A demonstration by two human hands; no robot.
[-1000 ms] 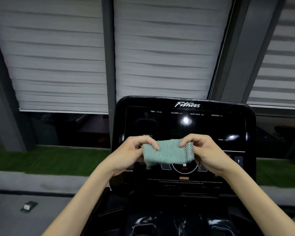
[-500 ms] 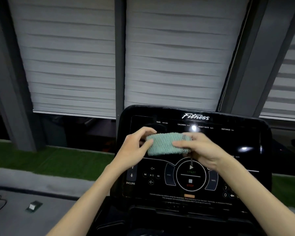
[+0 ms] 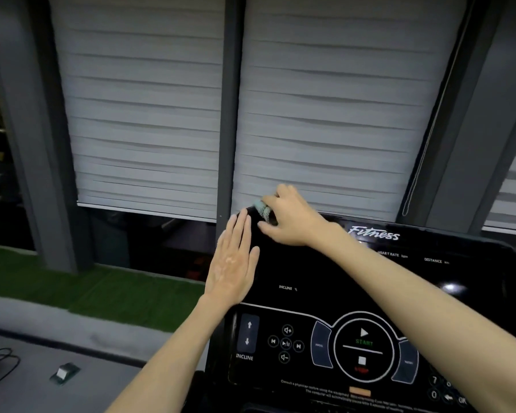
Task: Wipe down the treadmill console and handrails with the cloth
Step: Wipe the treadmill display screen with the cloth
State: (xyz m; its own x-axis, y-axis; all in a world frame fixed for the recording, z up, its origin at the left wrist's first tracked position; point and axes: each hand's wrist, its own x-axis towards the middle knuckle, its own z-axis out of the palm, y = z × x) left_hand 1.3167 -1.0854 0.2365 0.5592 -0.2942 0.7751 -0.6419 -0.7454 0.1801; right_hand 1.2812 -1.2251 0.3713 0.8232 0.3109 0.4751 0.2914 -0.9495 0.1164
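Black treadmill console (image 3: 325, 278) with white lettering (image 3: 373, 234) and green START label (image 3: 364, 342). Pale teal cloth (image 3: 262, 210) at its top-left corner. Grey horizontally striped blinds (image 3: 325, 114) behind it; green turf (image 3: 102, 290) to its left.

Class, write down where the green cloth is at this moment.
In the head view, the green cloth is bunched under the right hand at the top left corner of the console, just above the fingertips of the flat left hand.

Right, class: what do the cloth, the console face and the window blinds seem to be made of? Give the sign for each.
Cloth: soft textured fabric, pale green; it bunches. Console face: glossy black plastic or glass; it mirrors a light. Blinds: matt pale fabric or paper, probably; soft horizontal folds.
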